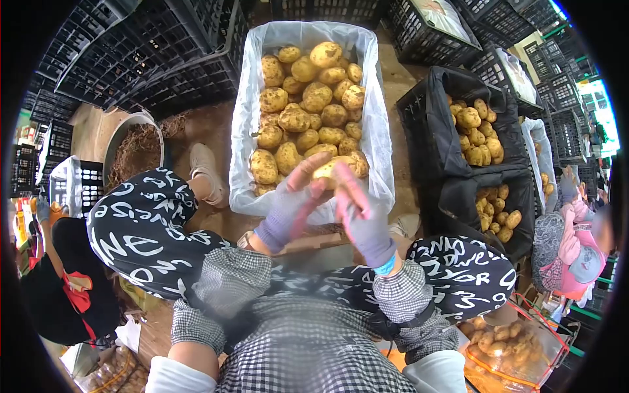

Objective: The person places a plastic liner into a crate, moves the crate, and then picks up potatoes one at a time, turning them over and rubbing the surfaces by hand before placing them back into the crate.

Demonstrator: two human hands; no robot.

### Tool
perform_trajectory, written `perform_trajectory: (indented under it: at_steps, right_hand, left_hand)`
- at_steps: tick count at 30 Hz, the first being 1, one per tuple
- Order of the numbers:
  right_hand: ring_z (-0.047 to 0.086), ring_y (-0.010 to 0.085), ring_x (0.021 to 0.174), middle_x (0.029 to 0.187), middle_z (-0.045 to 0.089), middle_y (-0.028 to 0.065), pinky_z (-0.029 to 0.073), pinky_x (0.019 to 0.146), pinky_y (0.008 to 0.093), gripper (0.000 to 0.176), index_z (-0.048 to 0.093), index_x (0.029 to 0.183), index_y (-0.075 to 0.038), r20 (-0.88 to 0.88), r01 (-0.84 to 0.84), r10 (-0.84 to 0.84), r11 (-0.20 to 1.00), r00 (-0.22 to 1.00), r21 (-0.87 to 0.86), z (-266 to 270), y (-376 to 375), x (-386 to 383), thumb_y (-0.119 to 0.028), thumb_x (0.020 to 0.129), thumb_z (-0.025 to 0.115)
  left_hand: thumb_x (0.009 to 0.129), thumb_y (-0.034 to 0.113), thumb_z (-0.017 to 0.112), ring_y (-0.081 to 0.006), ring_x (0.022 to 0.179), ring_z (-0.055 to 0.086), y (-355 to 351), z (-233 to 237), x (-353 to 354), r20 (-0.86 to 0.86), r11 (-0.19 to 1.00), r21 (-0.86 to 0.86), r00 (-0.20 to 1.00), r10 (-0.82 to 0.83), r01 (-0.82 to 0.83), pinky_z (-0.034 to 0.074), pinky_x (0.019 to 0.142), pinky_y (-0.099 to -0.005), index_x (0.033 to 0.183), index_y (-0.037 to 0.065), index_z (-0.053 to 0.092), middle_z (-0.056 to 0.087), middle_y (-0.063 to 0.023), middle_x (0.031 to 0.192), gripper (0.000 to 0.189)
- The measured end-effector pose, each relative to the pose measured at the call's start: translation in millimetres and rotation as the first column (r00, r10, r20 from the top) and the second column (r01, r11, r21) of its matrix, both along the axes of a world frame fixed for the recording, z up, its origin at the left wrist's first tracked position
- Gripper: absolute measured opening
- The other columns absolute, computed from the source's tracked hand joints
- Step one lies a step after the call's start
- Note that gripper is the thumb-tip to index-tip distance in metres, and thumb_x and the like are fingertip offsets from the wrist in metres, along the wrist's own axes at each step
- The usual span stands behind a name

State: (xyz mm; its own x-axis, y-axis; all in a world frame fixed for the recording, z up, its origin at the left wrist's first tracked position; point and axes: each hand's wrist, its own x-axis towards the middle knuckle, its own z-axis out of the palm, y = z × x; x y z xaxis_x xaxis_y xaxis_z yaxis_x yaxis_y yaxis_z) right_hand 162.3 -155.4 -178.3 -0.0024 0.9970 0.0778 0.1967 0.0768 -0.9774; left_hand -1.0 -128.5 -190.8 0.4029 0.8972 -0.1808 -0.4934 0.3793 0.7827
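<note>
A yellow potato (325,171) sits between my two hands, over the near end of a crate lined with clear plastic (239,164). My left hand (293,203), in a purple-grey glove with bare fingertips, is closed around the potato's left side. My right hand (359,206), gloved the same way, has its fingers pressed on the right side; these fingers are slightly blurred. Below them, many soil-marked potatoes (295,118) fill the crate.
At right, black-lined crates (429,124) hold more potatoes. A bucket of dry roots (134,150) stands left, near stacked black crates (151,59). Bagged potatoes (508,347) lie behind on the right. People sit at the left (65,281) and right (570,252).
</note>
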Motion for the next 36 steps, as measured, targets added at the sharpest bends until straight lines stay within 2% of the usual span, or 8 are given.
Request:
perform_trajectory:
  at_steps: [8, 15, 19, 21, 23, 26, 30, 36]
  right_hand:
    - [0.052, 0.0029, 0.062, 0.092, 0.061, -0.0005, 0.042, 0.05, 0.0206, 0.05, 0.043, 0.147, -0.007, -0.094, 0.045, -0.065, 0.979, 0.993, -0.201, -14.9, 22.2, 37.5, -0.02, 0.1, 0.054]
    - [0.06, 0.0075, 0.08, 0.103, 0.061, 0.004, 0.05, 0.062, 0.0229, 0.058, 0.048, 0.135, -0.004, -0.468, -0.074, -0.056, 0.964, 0.882, -0.256, 7.6, 17.7, 11.7, -0.028, 0.088, 0.072]
    - [0.06, 0.0093, 0.084, 0.107, 0.06, 0.0054, 0.052, 0.064, 0.024, 0.058, 0.045, 0.136, -0.004, -0.388, -0.127, -0.047, 0.903, 0.92, -0.41, 7.7, 19.3, 25.3, -0.023, 0.088, 0.071]
    - [0.06, 0.0098, 0.085, 0.112, 0.06, 0.0072, 0.051, 0.065, 0.0236, 0.053, 0.046, 0.135, -0.003, -0.542, -0.09, -0.196, 0.885, 0.818, -0.456, 1.4, 20.5, 44.6, -0.023, 0.091, 0.069]
    - [0.058, 0.0083, 0.083, 0.118, 0.061, 0.0092, 0.047, 0.065, 0.0221, 0.043, 0.052, 0.13, -0.003, -0.856, -0.026, -0.279, 0.947, 0.435, -0.321, 3.5, 28.4, 78.1, -0.024, 0.096, 0.064]
    - [0.048, 0.0057, 0.074, 0.129, 0.059, 0.0104, 0.042, 0.066, 0.0204, 0.033, 0.058, 0.126, -0.003, -0.978, -0.054, -0.087, 0.994, 0.189, -0.099, 28.1, 42.3, 127.4, -0.024, 0.1, 0.057]
    - [0.043, 0.0058, 0.069, 0.132, 0.061, 0.008, 0.039, 0.061, 0.0198, 0.042, 0.05, 0.139, -0.002, -0.93, 0.148, -0.24, 0.967, 0.279, -0.206, 19.4, 32.0, 114.5, -0.014, 0.099, 0.054]
    - [0.054, 0.0081, 0.074, 0.123, 0.066, 0.0072, 0.044, 0.061, 0.0213, 0.042, 0.052, 0.138, -0.003, -0.805, 0.199, -0.444, 0.896, 0.392, -0.397, 29.1, 29.2, 111.5, -0.016, 0.098, 0.055]
  left_hand:
    - [0.087, 0.006, 0.071, -0.0204, 0.132, 0.045, 6.4, 0.6, 6.6, 0.137, 0.993, 0.083, 0.988, 0.073, -0.085, 0.04, 0.11, -0.0359, 0.15, 0.002, 0.031, 0.042, -0.0115, 0.146, 0.075]
    - [0.085, -0.001, 0.07, -0.02, 0.131, 0.045, 4.5, -8.9, 1.7, -0.271, 0.974, 0.209, 0.962, -0.023, 0.083, 0.04, 0.109, -0.0337, 0.147, 0.0, 0.039, 0.042, -0.0115, 0.146, 0.07]
    - [0.088, 0.004, 0.07, -0.0201, 0.126, 0.05, 1.0, -7.3, 8.1, -0.159, 0.979, 0.195, 0.987, -0.022, 0.053, 0.042, 0.106, -0.0327, 0.147, 0.002, 0.04, 0.046, -0.0119, 0.143, 0.066]
    - [0.09, 0.009, 0.068, -0.02, 0.122, 0.054, 3.8, -6.7, 8.1, -0.239, 0.974, 0.225, 0.97, 0.037, 0.019, 0.044, 0.104, -0.032, 0.147, 0.004, 0.041, 0.047, -0.0113, 0.143, 0.064]
    - [0.092, 0.02, 0.068, -0.0193, 0.118, 0.057, 25.5, -13.4, -13.2, -0.328, 0.976, 0.197, 0.932, 0.155, -0.093, 0.046, 0.101, -0.031, 0.146, 0.005, 0.042, 0.048, -0.0101, 0.143, 0.062]
    - [0.091, 0.031, 0.067, -0.0225, 0.114, 0.06, 55.0, -17.4, -18.3, -0.634, 0.988, 0.127, 0.759, 0.149, -0.088, 0.049, 0.097, -0.0322, 0.143, 0.006, 0.045, 0.05, -0.0126, 0.142, 0.062]
    - [0.086, 0.034, 0.068, -0.0333, 0.114, 0.062, 91.0, -53.0, 6.6, -0.933, 0.883, 0.173, 0.359, 0.005, 0.437, 0.053, 0.093, -0.0387, 0.137, 0.003, 0.05, 0.056, -0.0222, 0.133, 0.062]
    - [0.078, 0.033, 0.074, -0.0391, 0.109, 0.063, 111.2, -69.6, 104.4, -0.989, 0.71, -0.1, 0.005, -0.145, 0.697, 0.052, 0.093, -0.0436, 0.128, 0.002, 0.055, 0.063, -0.0238, 0.12, 0.061]
